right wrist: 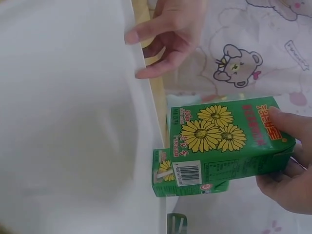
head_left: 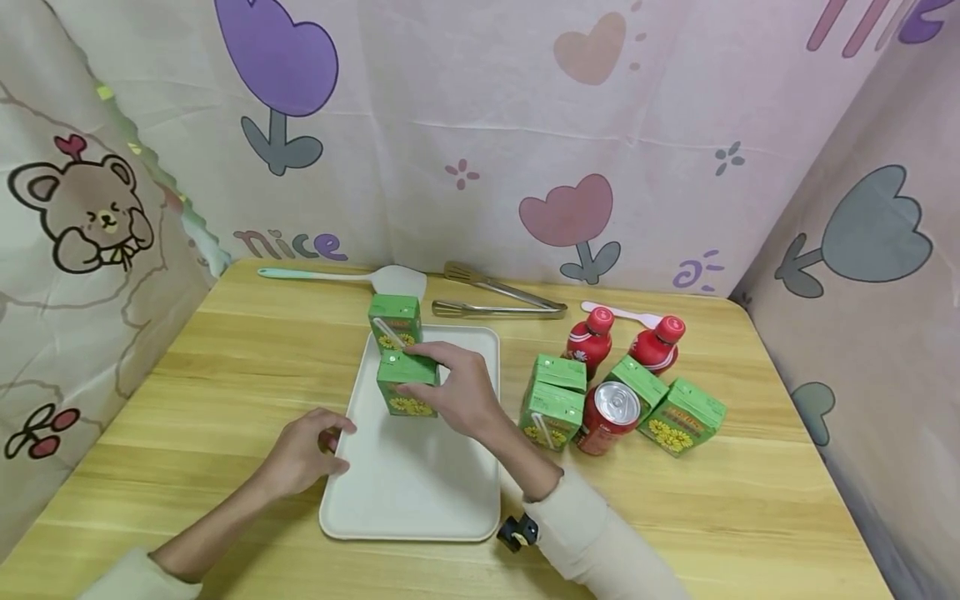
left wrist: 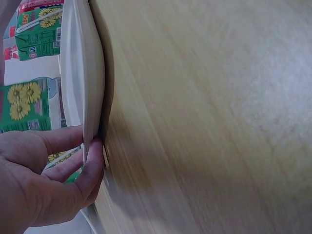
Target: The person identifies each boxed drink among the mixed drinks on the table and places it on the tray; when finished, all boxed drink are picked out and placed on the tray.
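Observation:
My right hand [head_left: 463, 392] grips a green drink carton [right wrist: 219, 136] with yellow flowers by its top end, over the far left part of a white tray [head_left: 412, 500]. Behind it, a second green carton [head_left: 395, 315] with a straw on its side stands at the tray's far left corner, partly covered by the held one in the right wrist view. My left hand [head_left: 303, 454] pinches the tray's left rim between thumb and fingers, which the left wrist view shows on both sides of the rim [left wrist: 92, 97].
Right of the tray stand green cartons [head_left: 553, 412], a red can [head_left: 611, 417] and two red bottles [head_left: 588, 340]. A spatula [head_left: 397, 279], metal tongs [head_left: 498, 308] and a pink-white utensil [head_left: 622, 314] lie along the back. A small black object [head_left: 517, 532] is by the right sleeve.

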Action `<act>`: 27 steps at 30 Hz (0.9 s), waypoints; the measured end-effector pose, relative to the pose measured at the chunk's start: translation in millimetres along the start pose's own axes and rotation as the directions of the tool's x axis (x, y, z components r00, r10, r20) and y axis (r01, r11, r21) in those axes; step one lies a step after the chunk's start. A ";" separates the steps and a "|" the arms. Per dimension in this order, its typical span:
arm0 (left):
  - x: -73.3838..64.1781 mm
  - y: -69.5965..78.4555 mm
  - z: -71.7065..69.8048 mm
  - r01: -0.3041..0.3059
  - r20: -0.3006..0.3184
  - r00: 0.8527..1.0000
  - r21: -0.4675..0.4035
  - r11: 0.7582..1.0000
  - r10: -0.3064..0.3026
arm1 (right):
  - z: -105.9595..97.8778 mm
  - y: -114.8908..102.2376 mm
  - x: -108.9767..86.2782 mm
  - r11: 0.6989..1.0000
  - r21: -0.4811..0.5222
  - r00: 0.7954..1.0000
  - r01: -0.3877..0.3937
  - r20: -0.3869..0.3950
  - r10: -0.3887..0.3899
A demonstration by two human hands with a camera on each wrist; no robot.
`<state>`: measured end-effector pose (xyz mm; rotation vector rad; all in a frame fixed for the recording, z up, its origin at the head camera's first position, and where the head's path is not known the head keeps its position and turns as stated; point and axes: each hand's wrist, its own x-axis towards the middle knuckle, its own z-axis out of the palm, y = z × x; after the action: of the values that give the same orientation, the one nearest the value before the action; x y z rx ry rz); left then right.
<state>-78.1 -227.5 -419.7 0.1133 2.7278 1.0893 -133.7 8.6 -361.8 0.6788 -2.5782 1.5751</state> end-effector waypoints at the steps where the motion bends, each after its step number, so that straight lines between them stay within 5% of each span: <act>1: -0.3 0.1 0.0 0.000 0.000 1.000 -0.002 1.000 0.000 | 1.4 -0.1 2.7 1.000 -0.004 1.000 -0.002 0.000 0.002; 14: -1.8 0.7 -2.0 -0.017 -0.006 1.000 -0.015 1.000 0.017 | 24.0 9.6 35.2 0.995 -0.014 0.995 -0.099 0.019 0.099; 27: -2.1 -0.2 -1.1 -0.011 0.001 1.000 -0.019 1.000 0.011 | 38.2 14.7 53.8 0.995 -0.010 0.994 -0.102 0.040 0.102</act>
<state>-76.3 -228.7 -418.7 0.1257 2.7185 1.1181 -180.9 -36.8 -378.5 0.5930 -2.6873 1.5949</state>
